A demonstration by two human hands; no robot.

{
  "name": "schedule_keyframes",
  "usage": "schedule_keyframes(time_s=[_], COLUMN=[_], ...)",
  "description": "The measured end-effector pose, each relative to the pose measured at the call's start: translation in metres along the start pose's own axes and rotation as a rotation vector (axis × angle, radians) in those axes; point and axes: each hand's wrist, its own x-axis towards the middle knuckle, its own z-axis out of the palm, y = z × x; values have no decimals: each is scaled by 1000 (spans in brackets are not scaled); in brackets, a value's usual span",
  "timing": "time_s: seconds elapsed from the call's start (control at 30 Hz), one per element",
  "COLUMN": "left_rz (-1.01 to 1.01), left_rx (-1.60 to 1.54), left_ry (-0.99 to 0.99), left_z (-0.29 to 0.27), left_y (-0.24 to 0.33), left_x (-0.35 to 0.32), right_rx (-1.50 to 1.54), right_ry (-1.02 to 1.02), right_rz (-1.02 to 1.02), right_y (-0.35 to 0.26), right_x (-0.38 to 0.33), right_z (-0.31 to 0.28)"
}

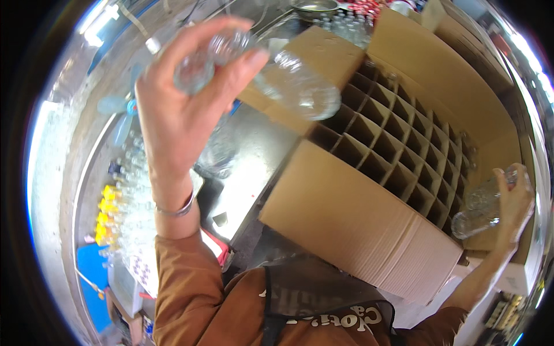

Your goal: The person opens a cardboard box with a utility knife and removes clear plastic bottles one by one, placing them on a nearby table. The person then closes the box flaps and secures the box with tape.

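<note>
My left hand (pixel 184 109) is raised at the upper left, its fingers and thumb closed on a clear bottle (pixel 303 86) that tilts toward the carton. Another clear rounded piece (pixel 195 72) shows between the palm and fingers. Behind the wrist is a clear rounded shape (pixel 216 153); whether it is held or standing on the table, I cannot tell. At the far right my right hand (pixel 515 199) grips a second clear bottle (pixel 479 210) near its upper end, base down-left, over the carton's right edge. The open cardboard carton (pixel 358 225) has a grid of cardboard dividers (pixel 398 150).
Many clear bottles (pixel 135 213) stand at the left, some beside yellow pieces (pixel 107 213). More bottles (pixel 349 29) are grouped beyond the carton, near a metal bowl (pixel 314 6). A shiny metal table (pixel 254 155) lies between. Carton flaps (pixel 450 75) stand up at the back.
</note>
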Motion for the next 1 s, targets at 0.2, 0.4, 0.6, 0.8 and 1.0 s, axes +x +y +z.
schedule_keyframes(time_s=[0.2, 0.4, 0.6, 0.8, 1.0], left_rz=[-161, -380, -583, -666, -727], left_rx=[527, 433, 288, 210, 205], left_ry=[80, 110, 149, 158, 212], left_z=[-64, -79, -59, -24, -7], left_y=[-98, -203, -279, -350, -402], left_x=[-74, -150, -201, -212, -212], right_rx=[509, 890, 888, 661, 682], right_ry=[186, 121, -35, -173, -176], right_rz=[-230, -494, -850, -944, -1001], right_y=[-116, -356, -616, -751, -806], right_x=[88, 141, 140, 83, 47], right_z=[-58, -60, 68, 179, 269])
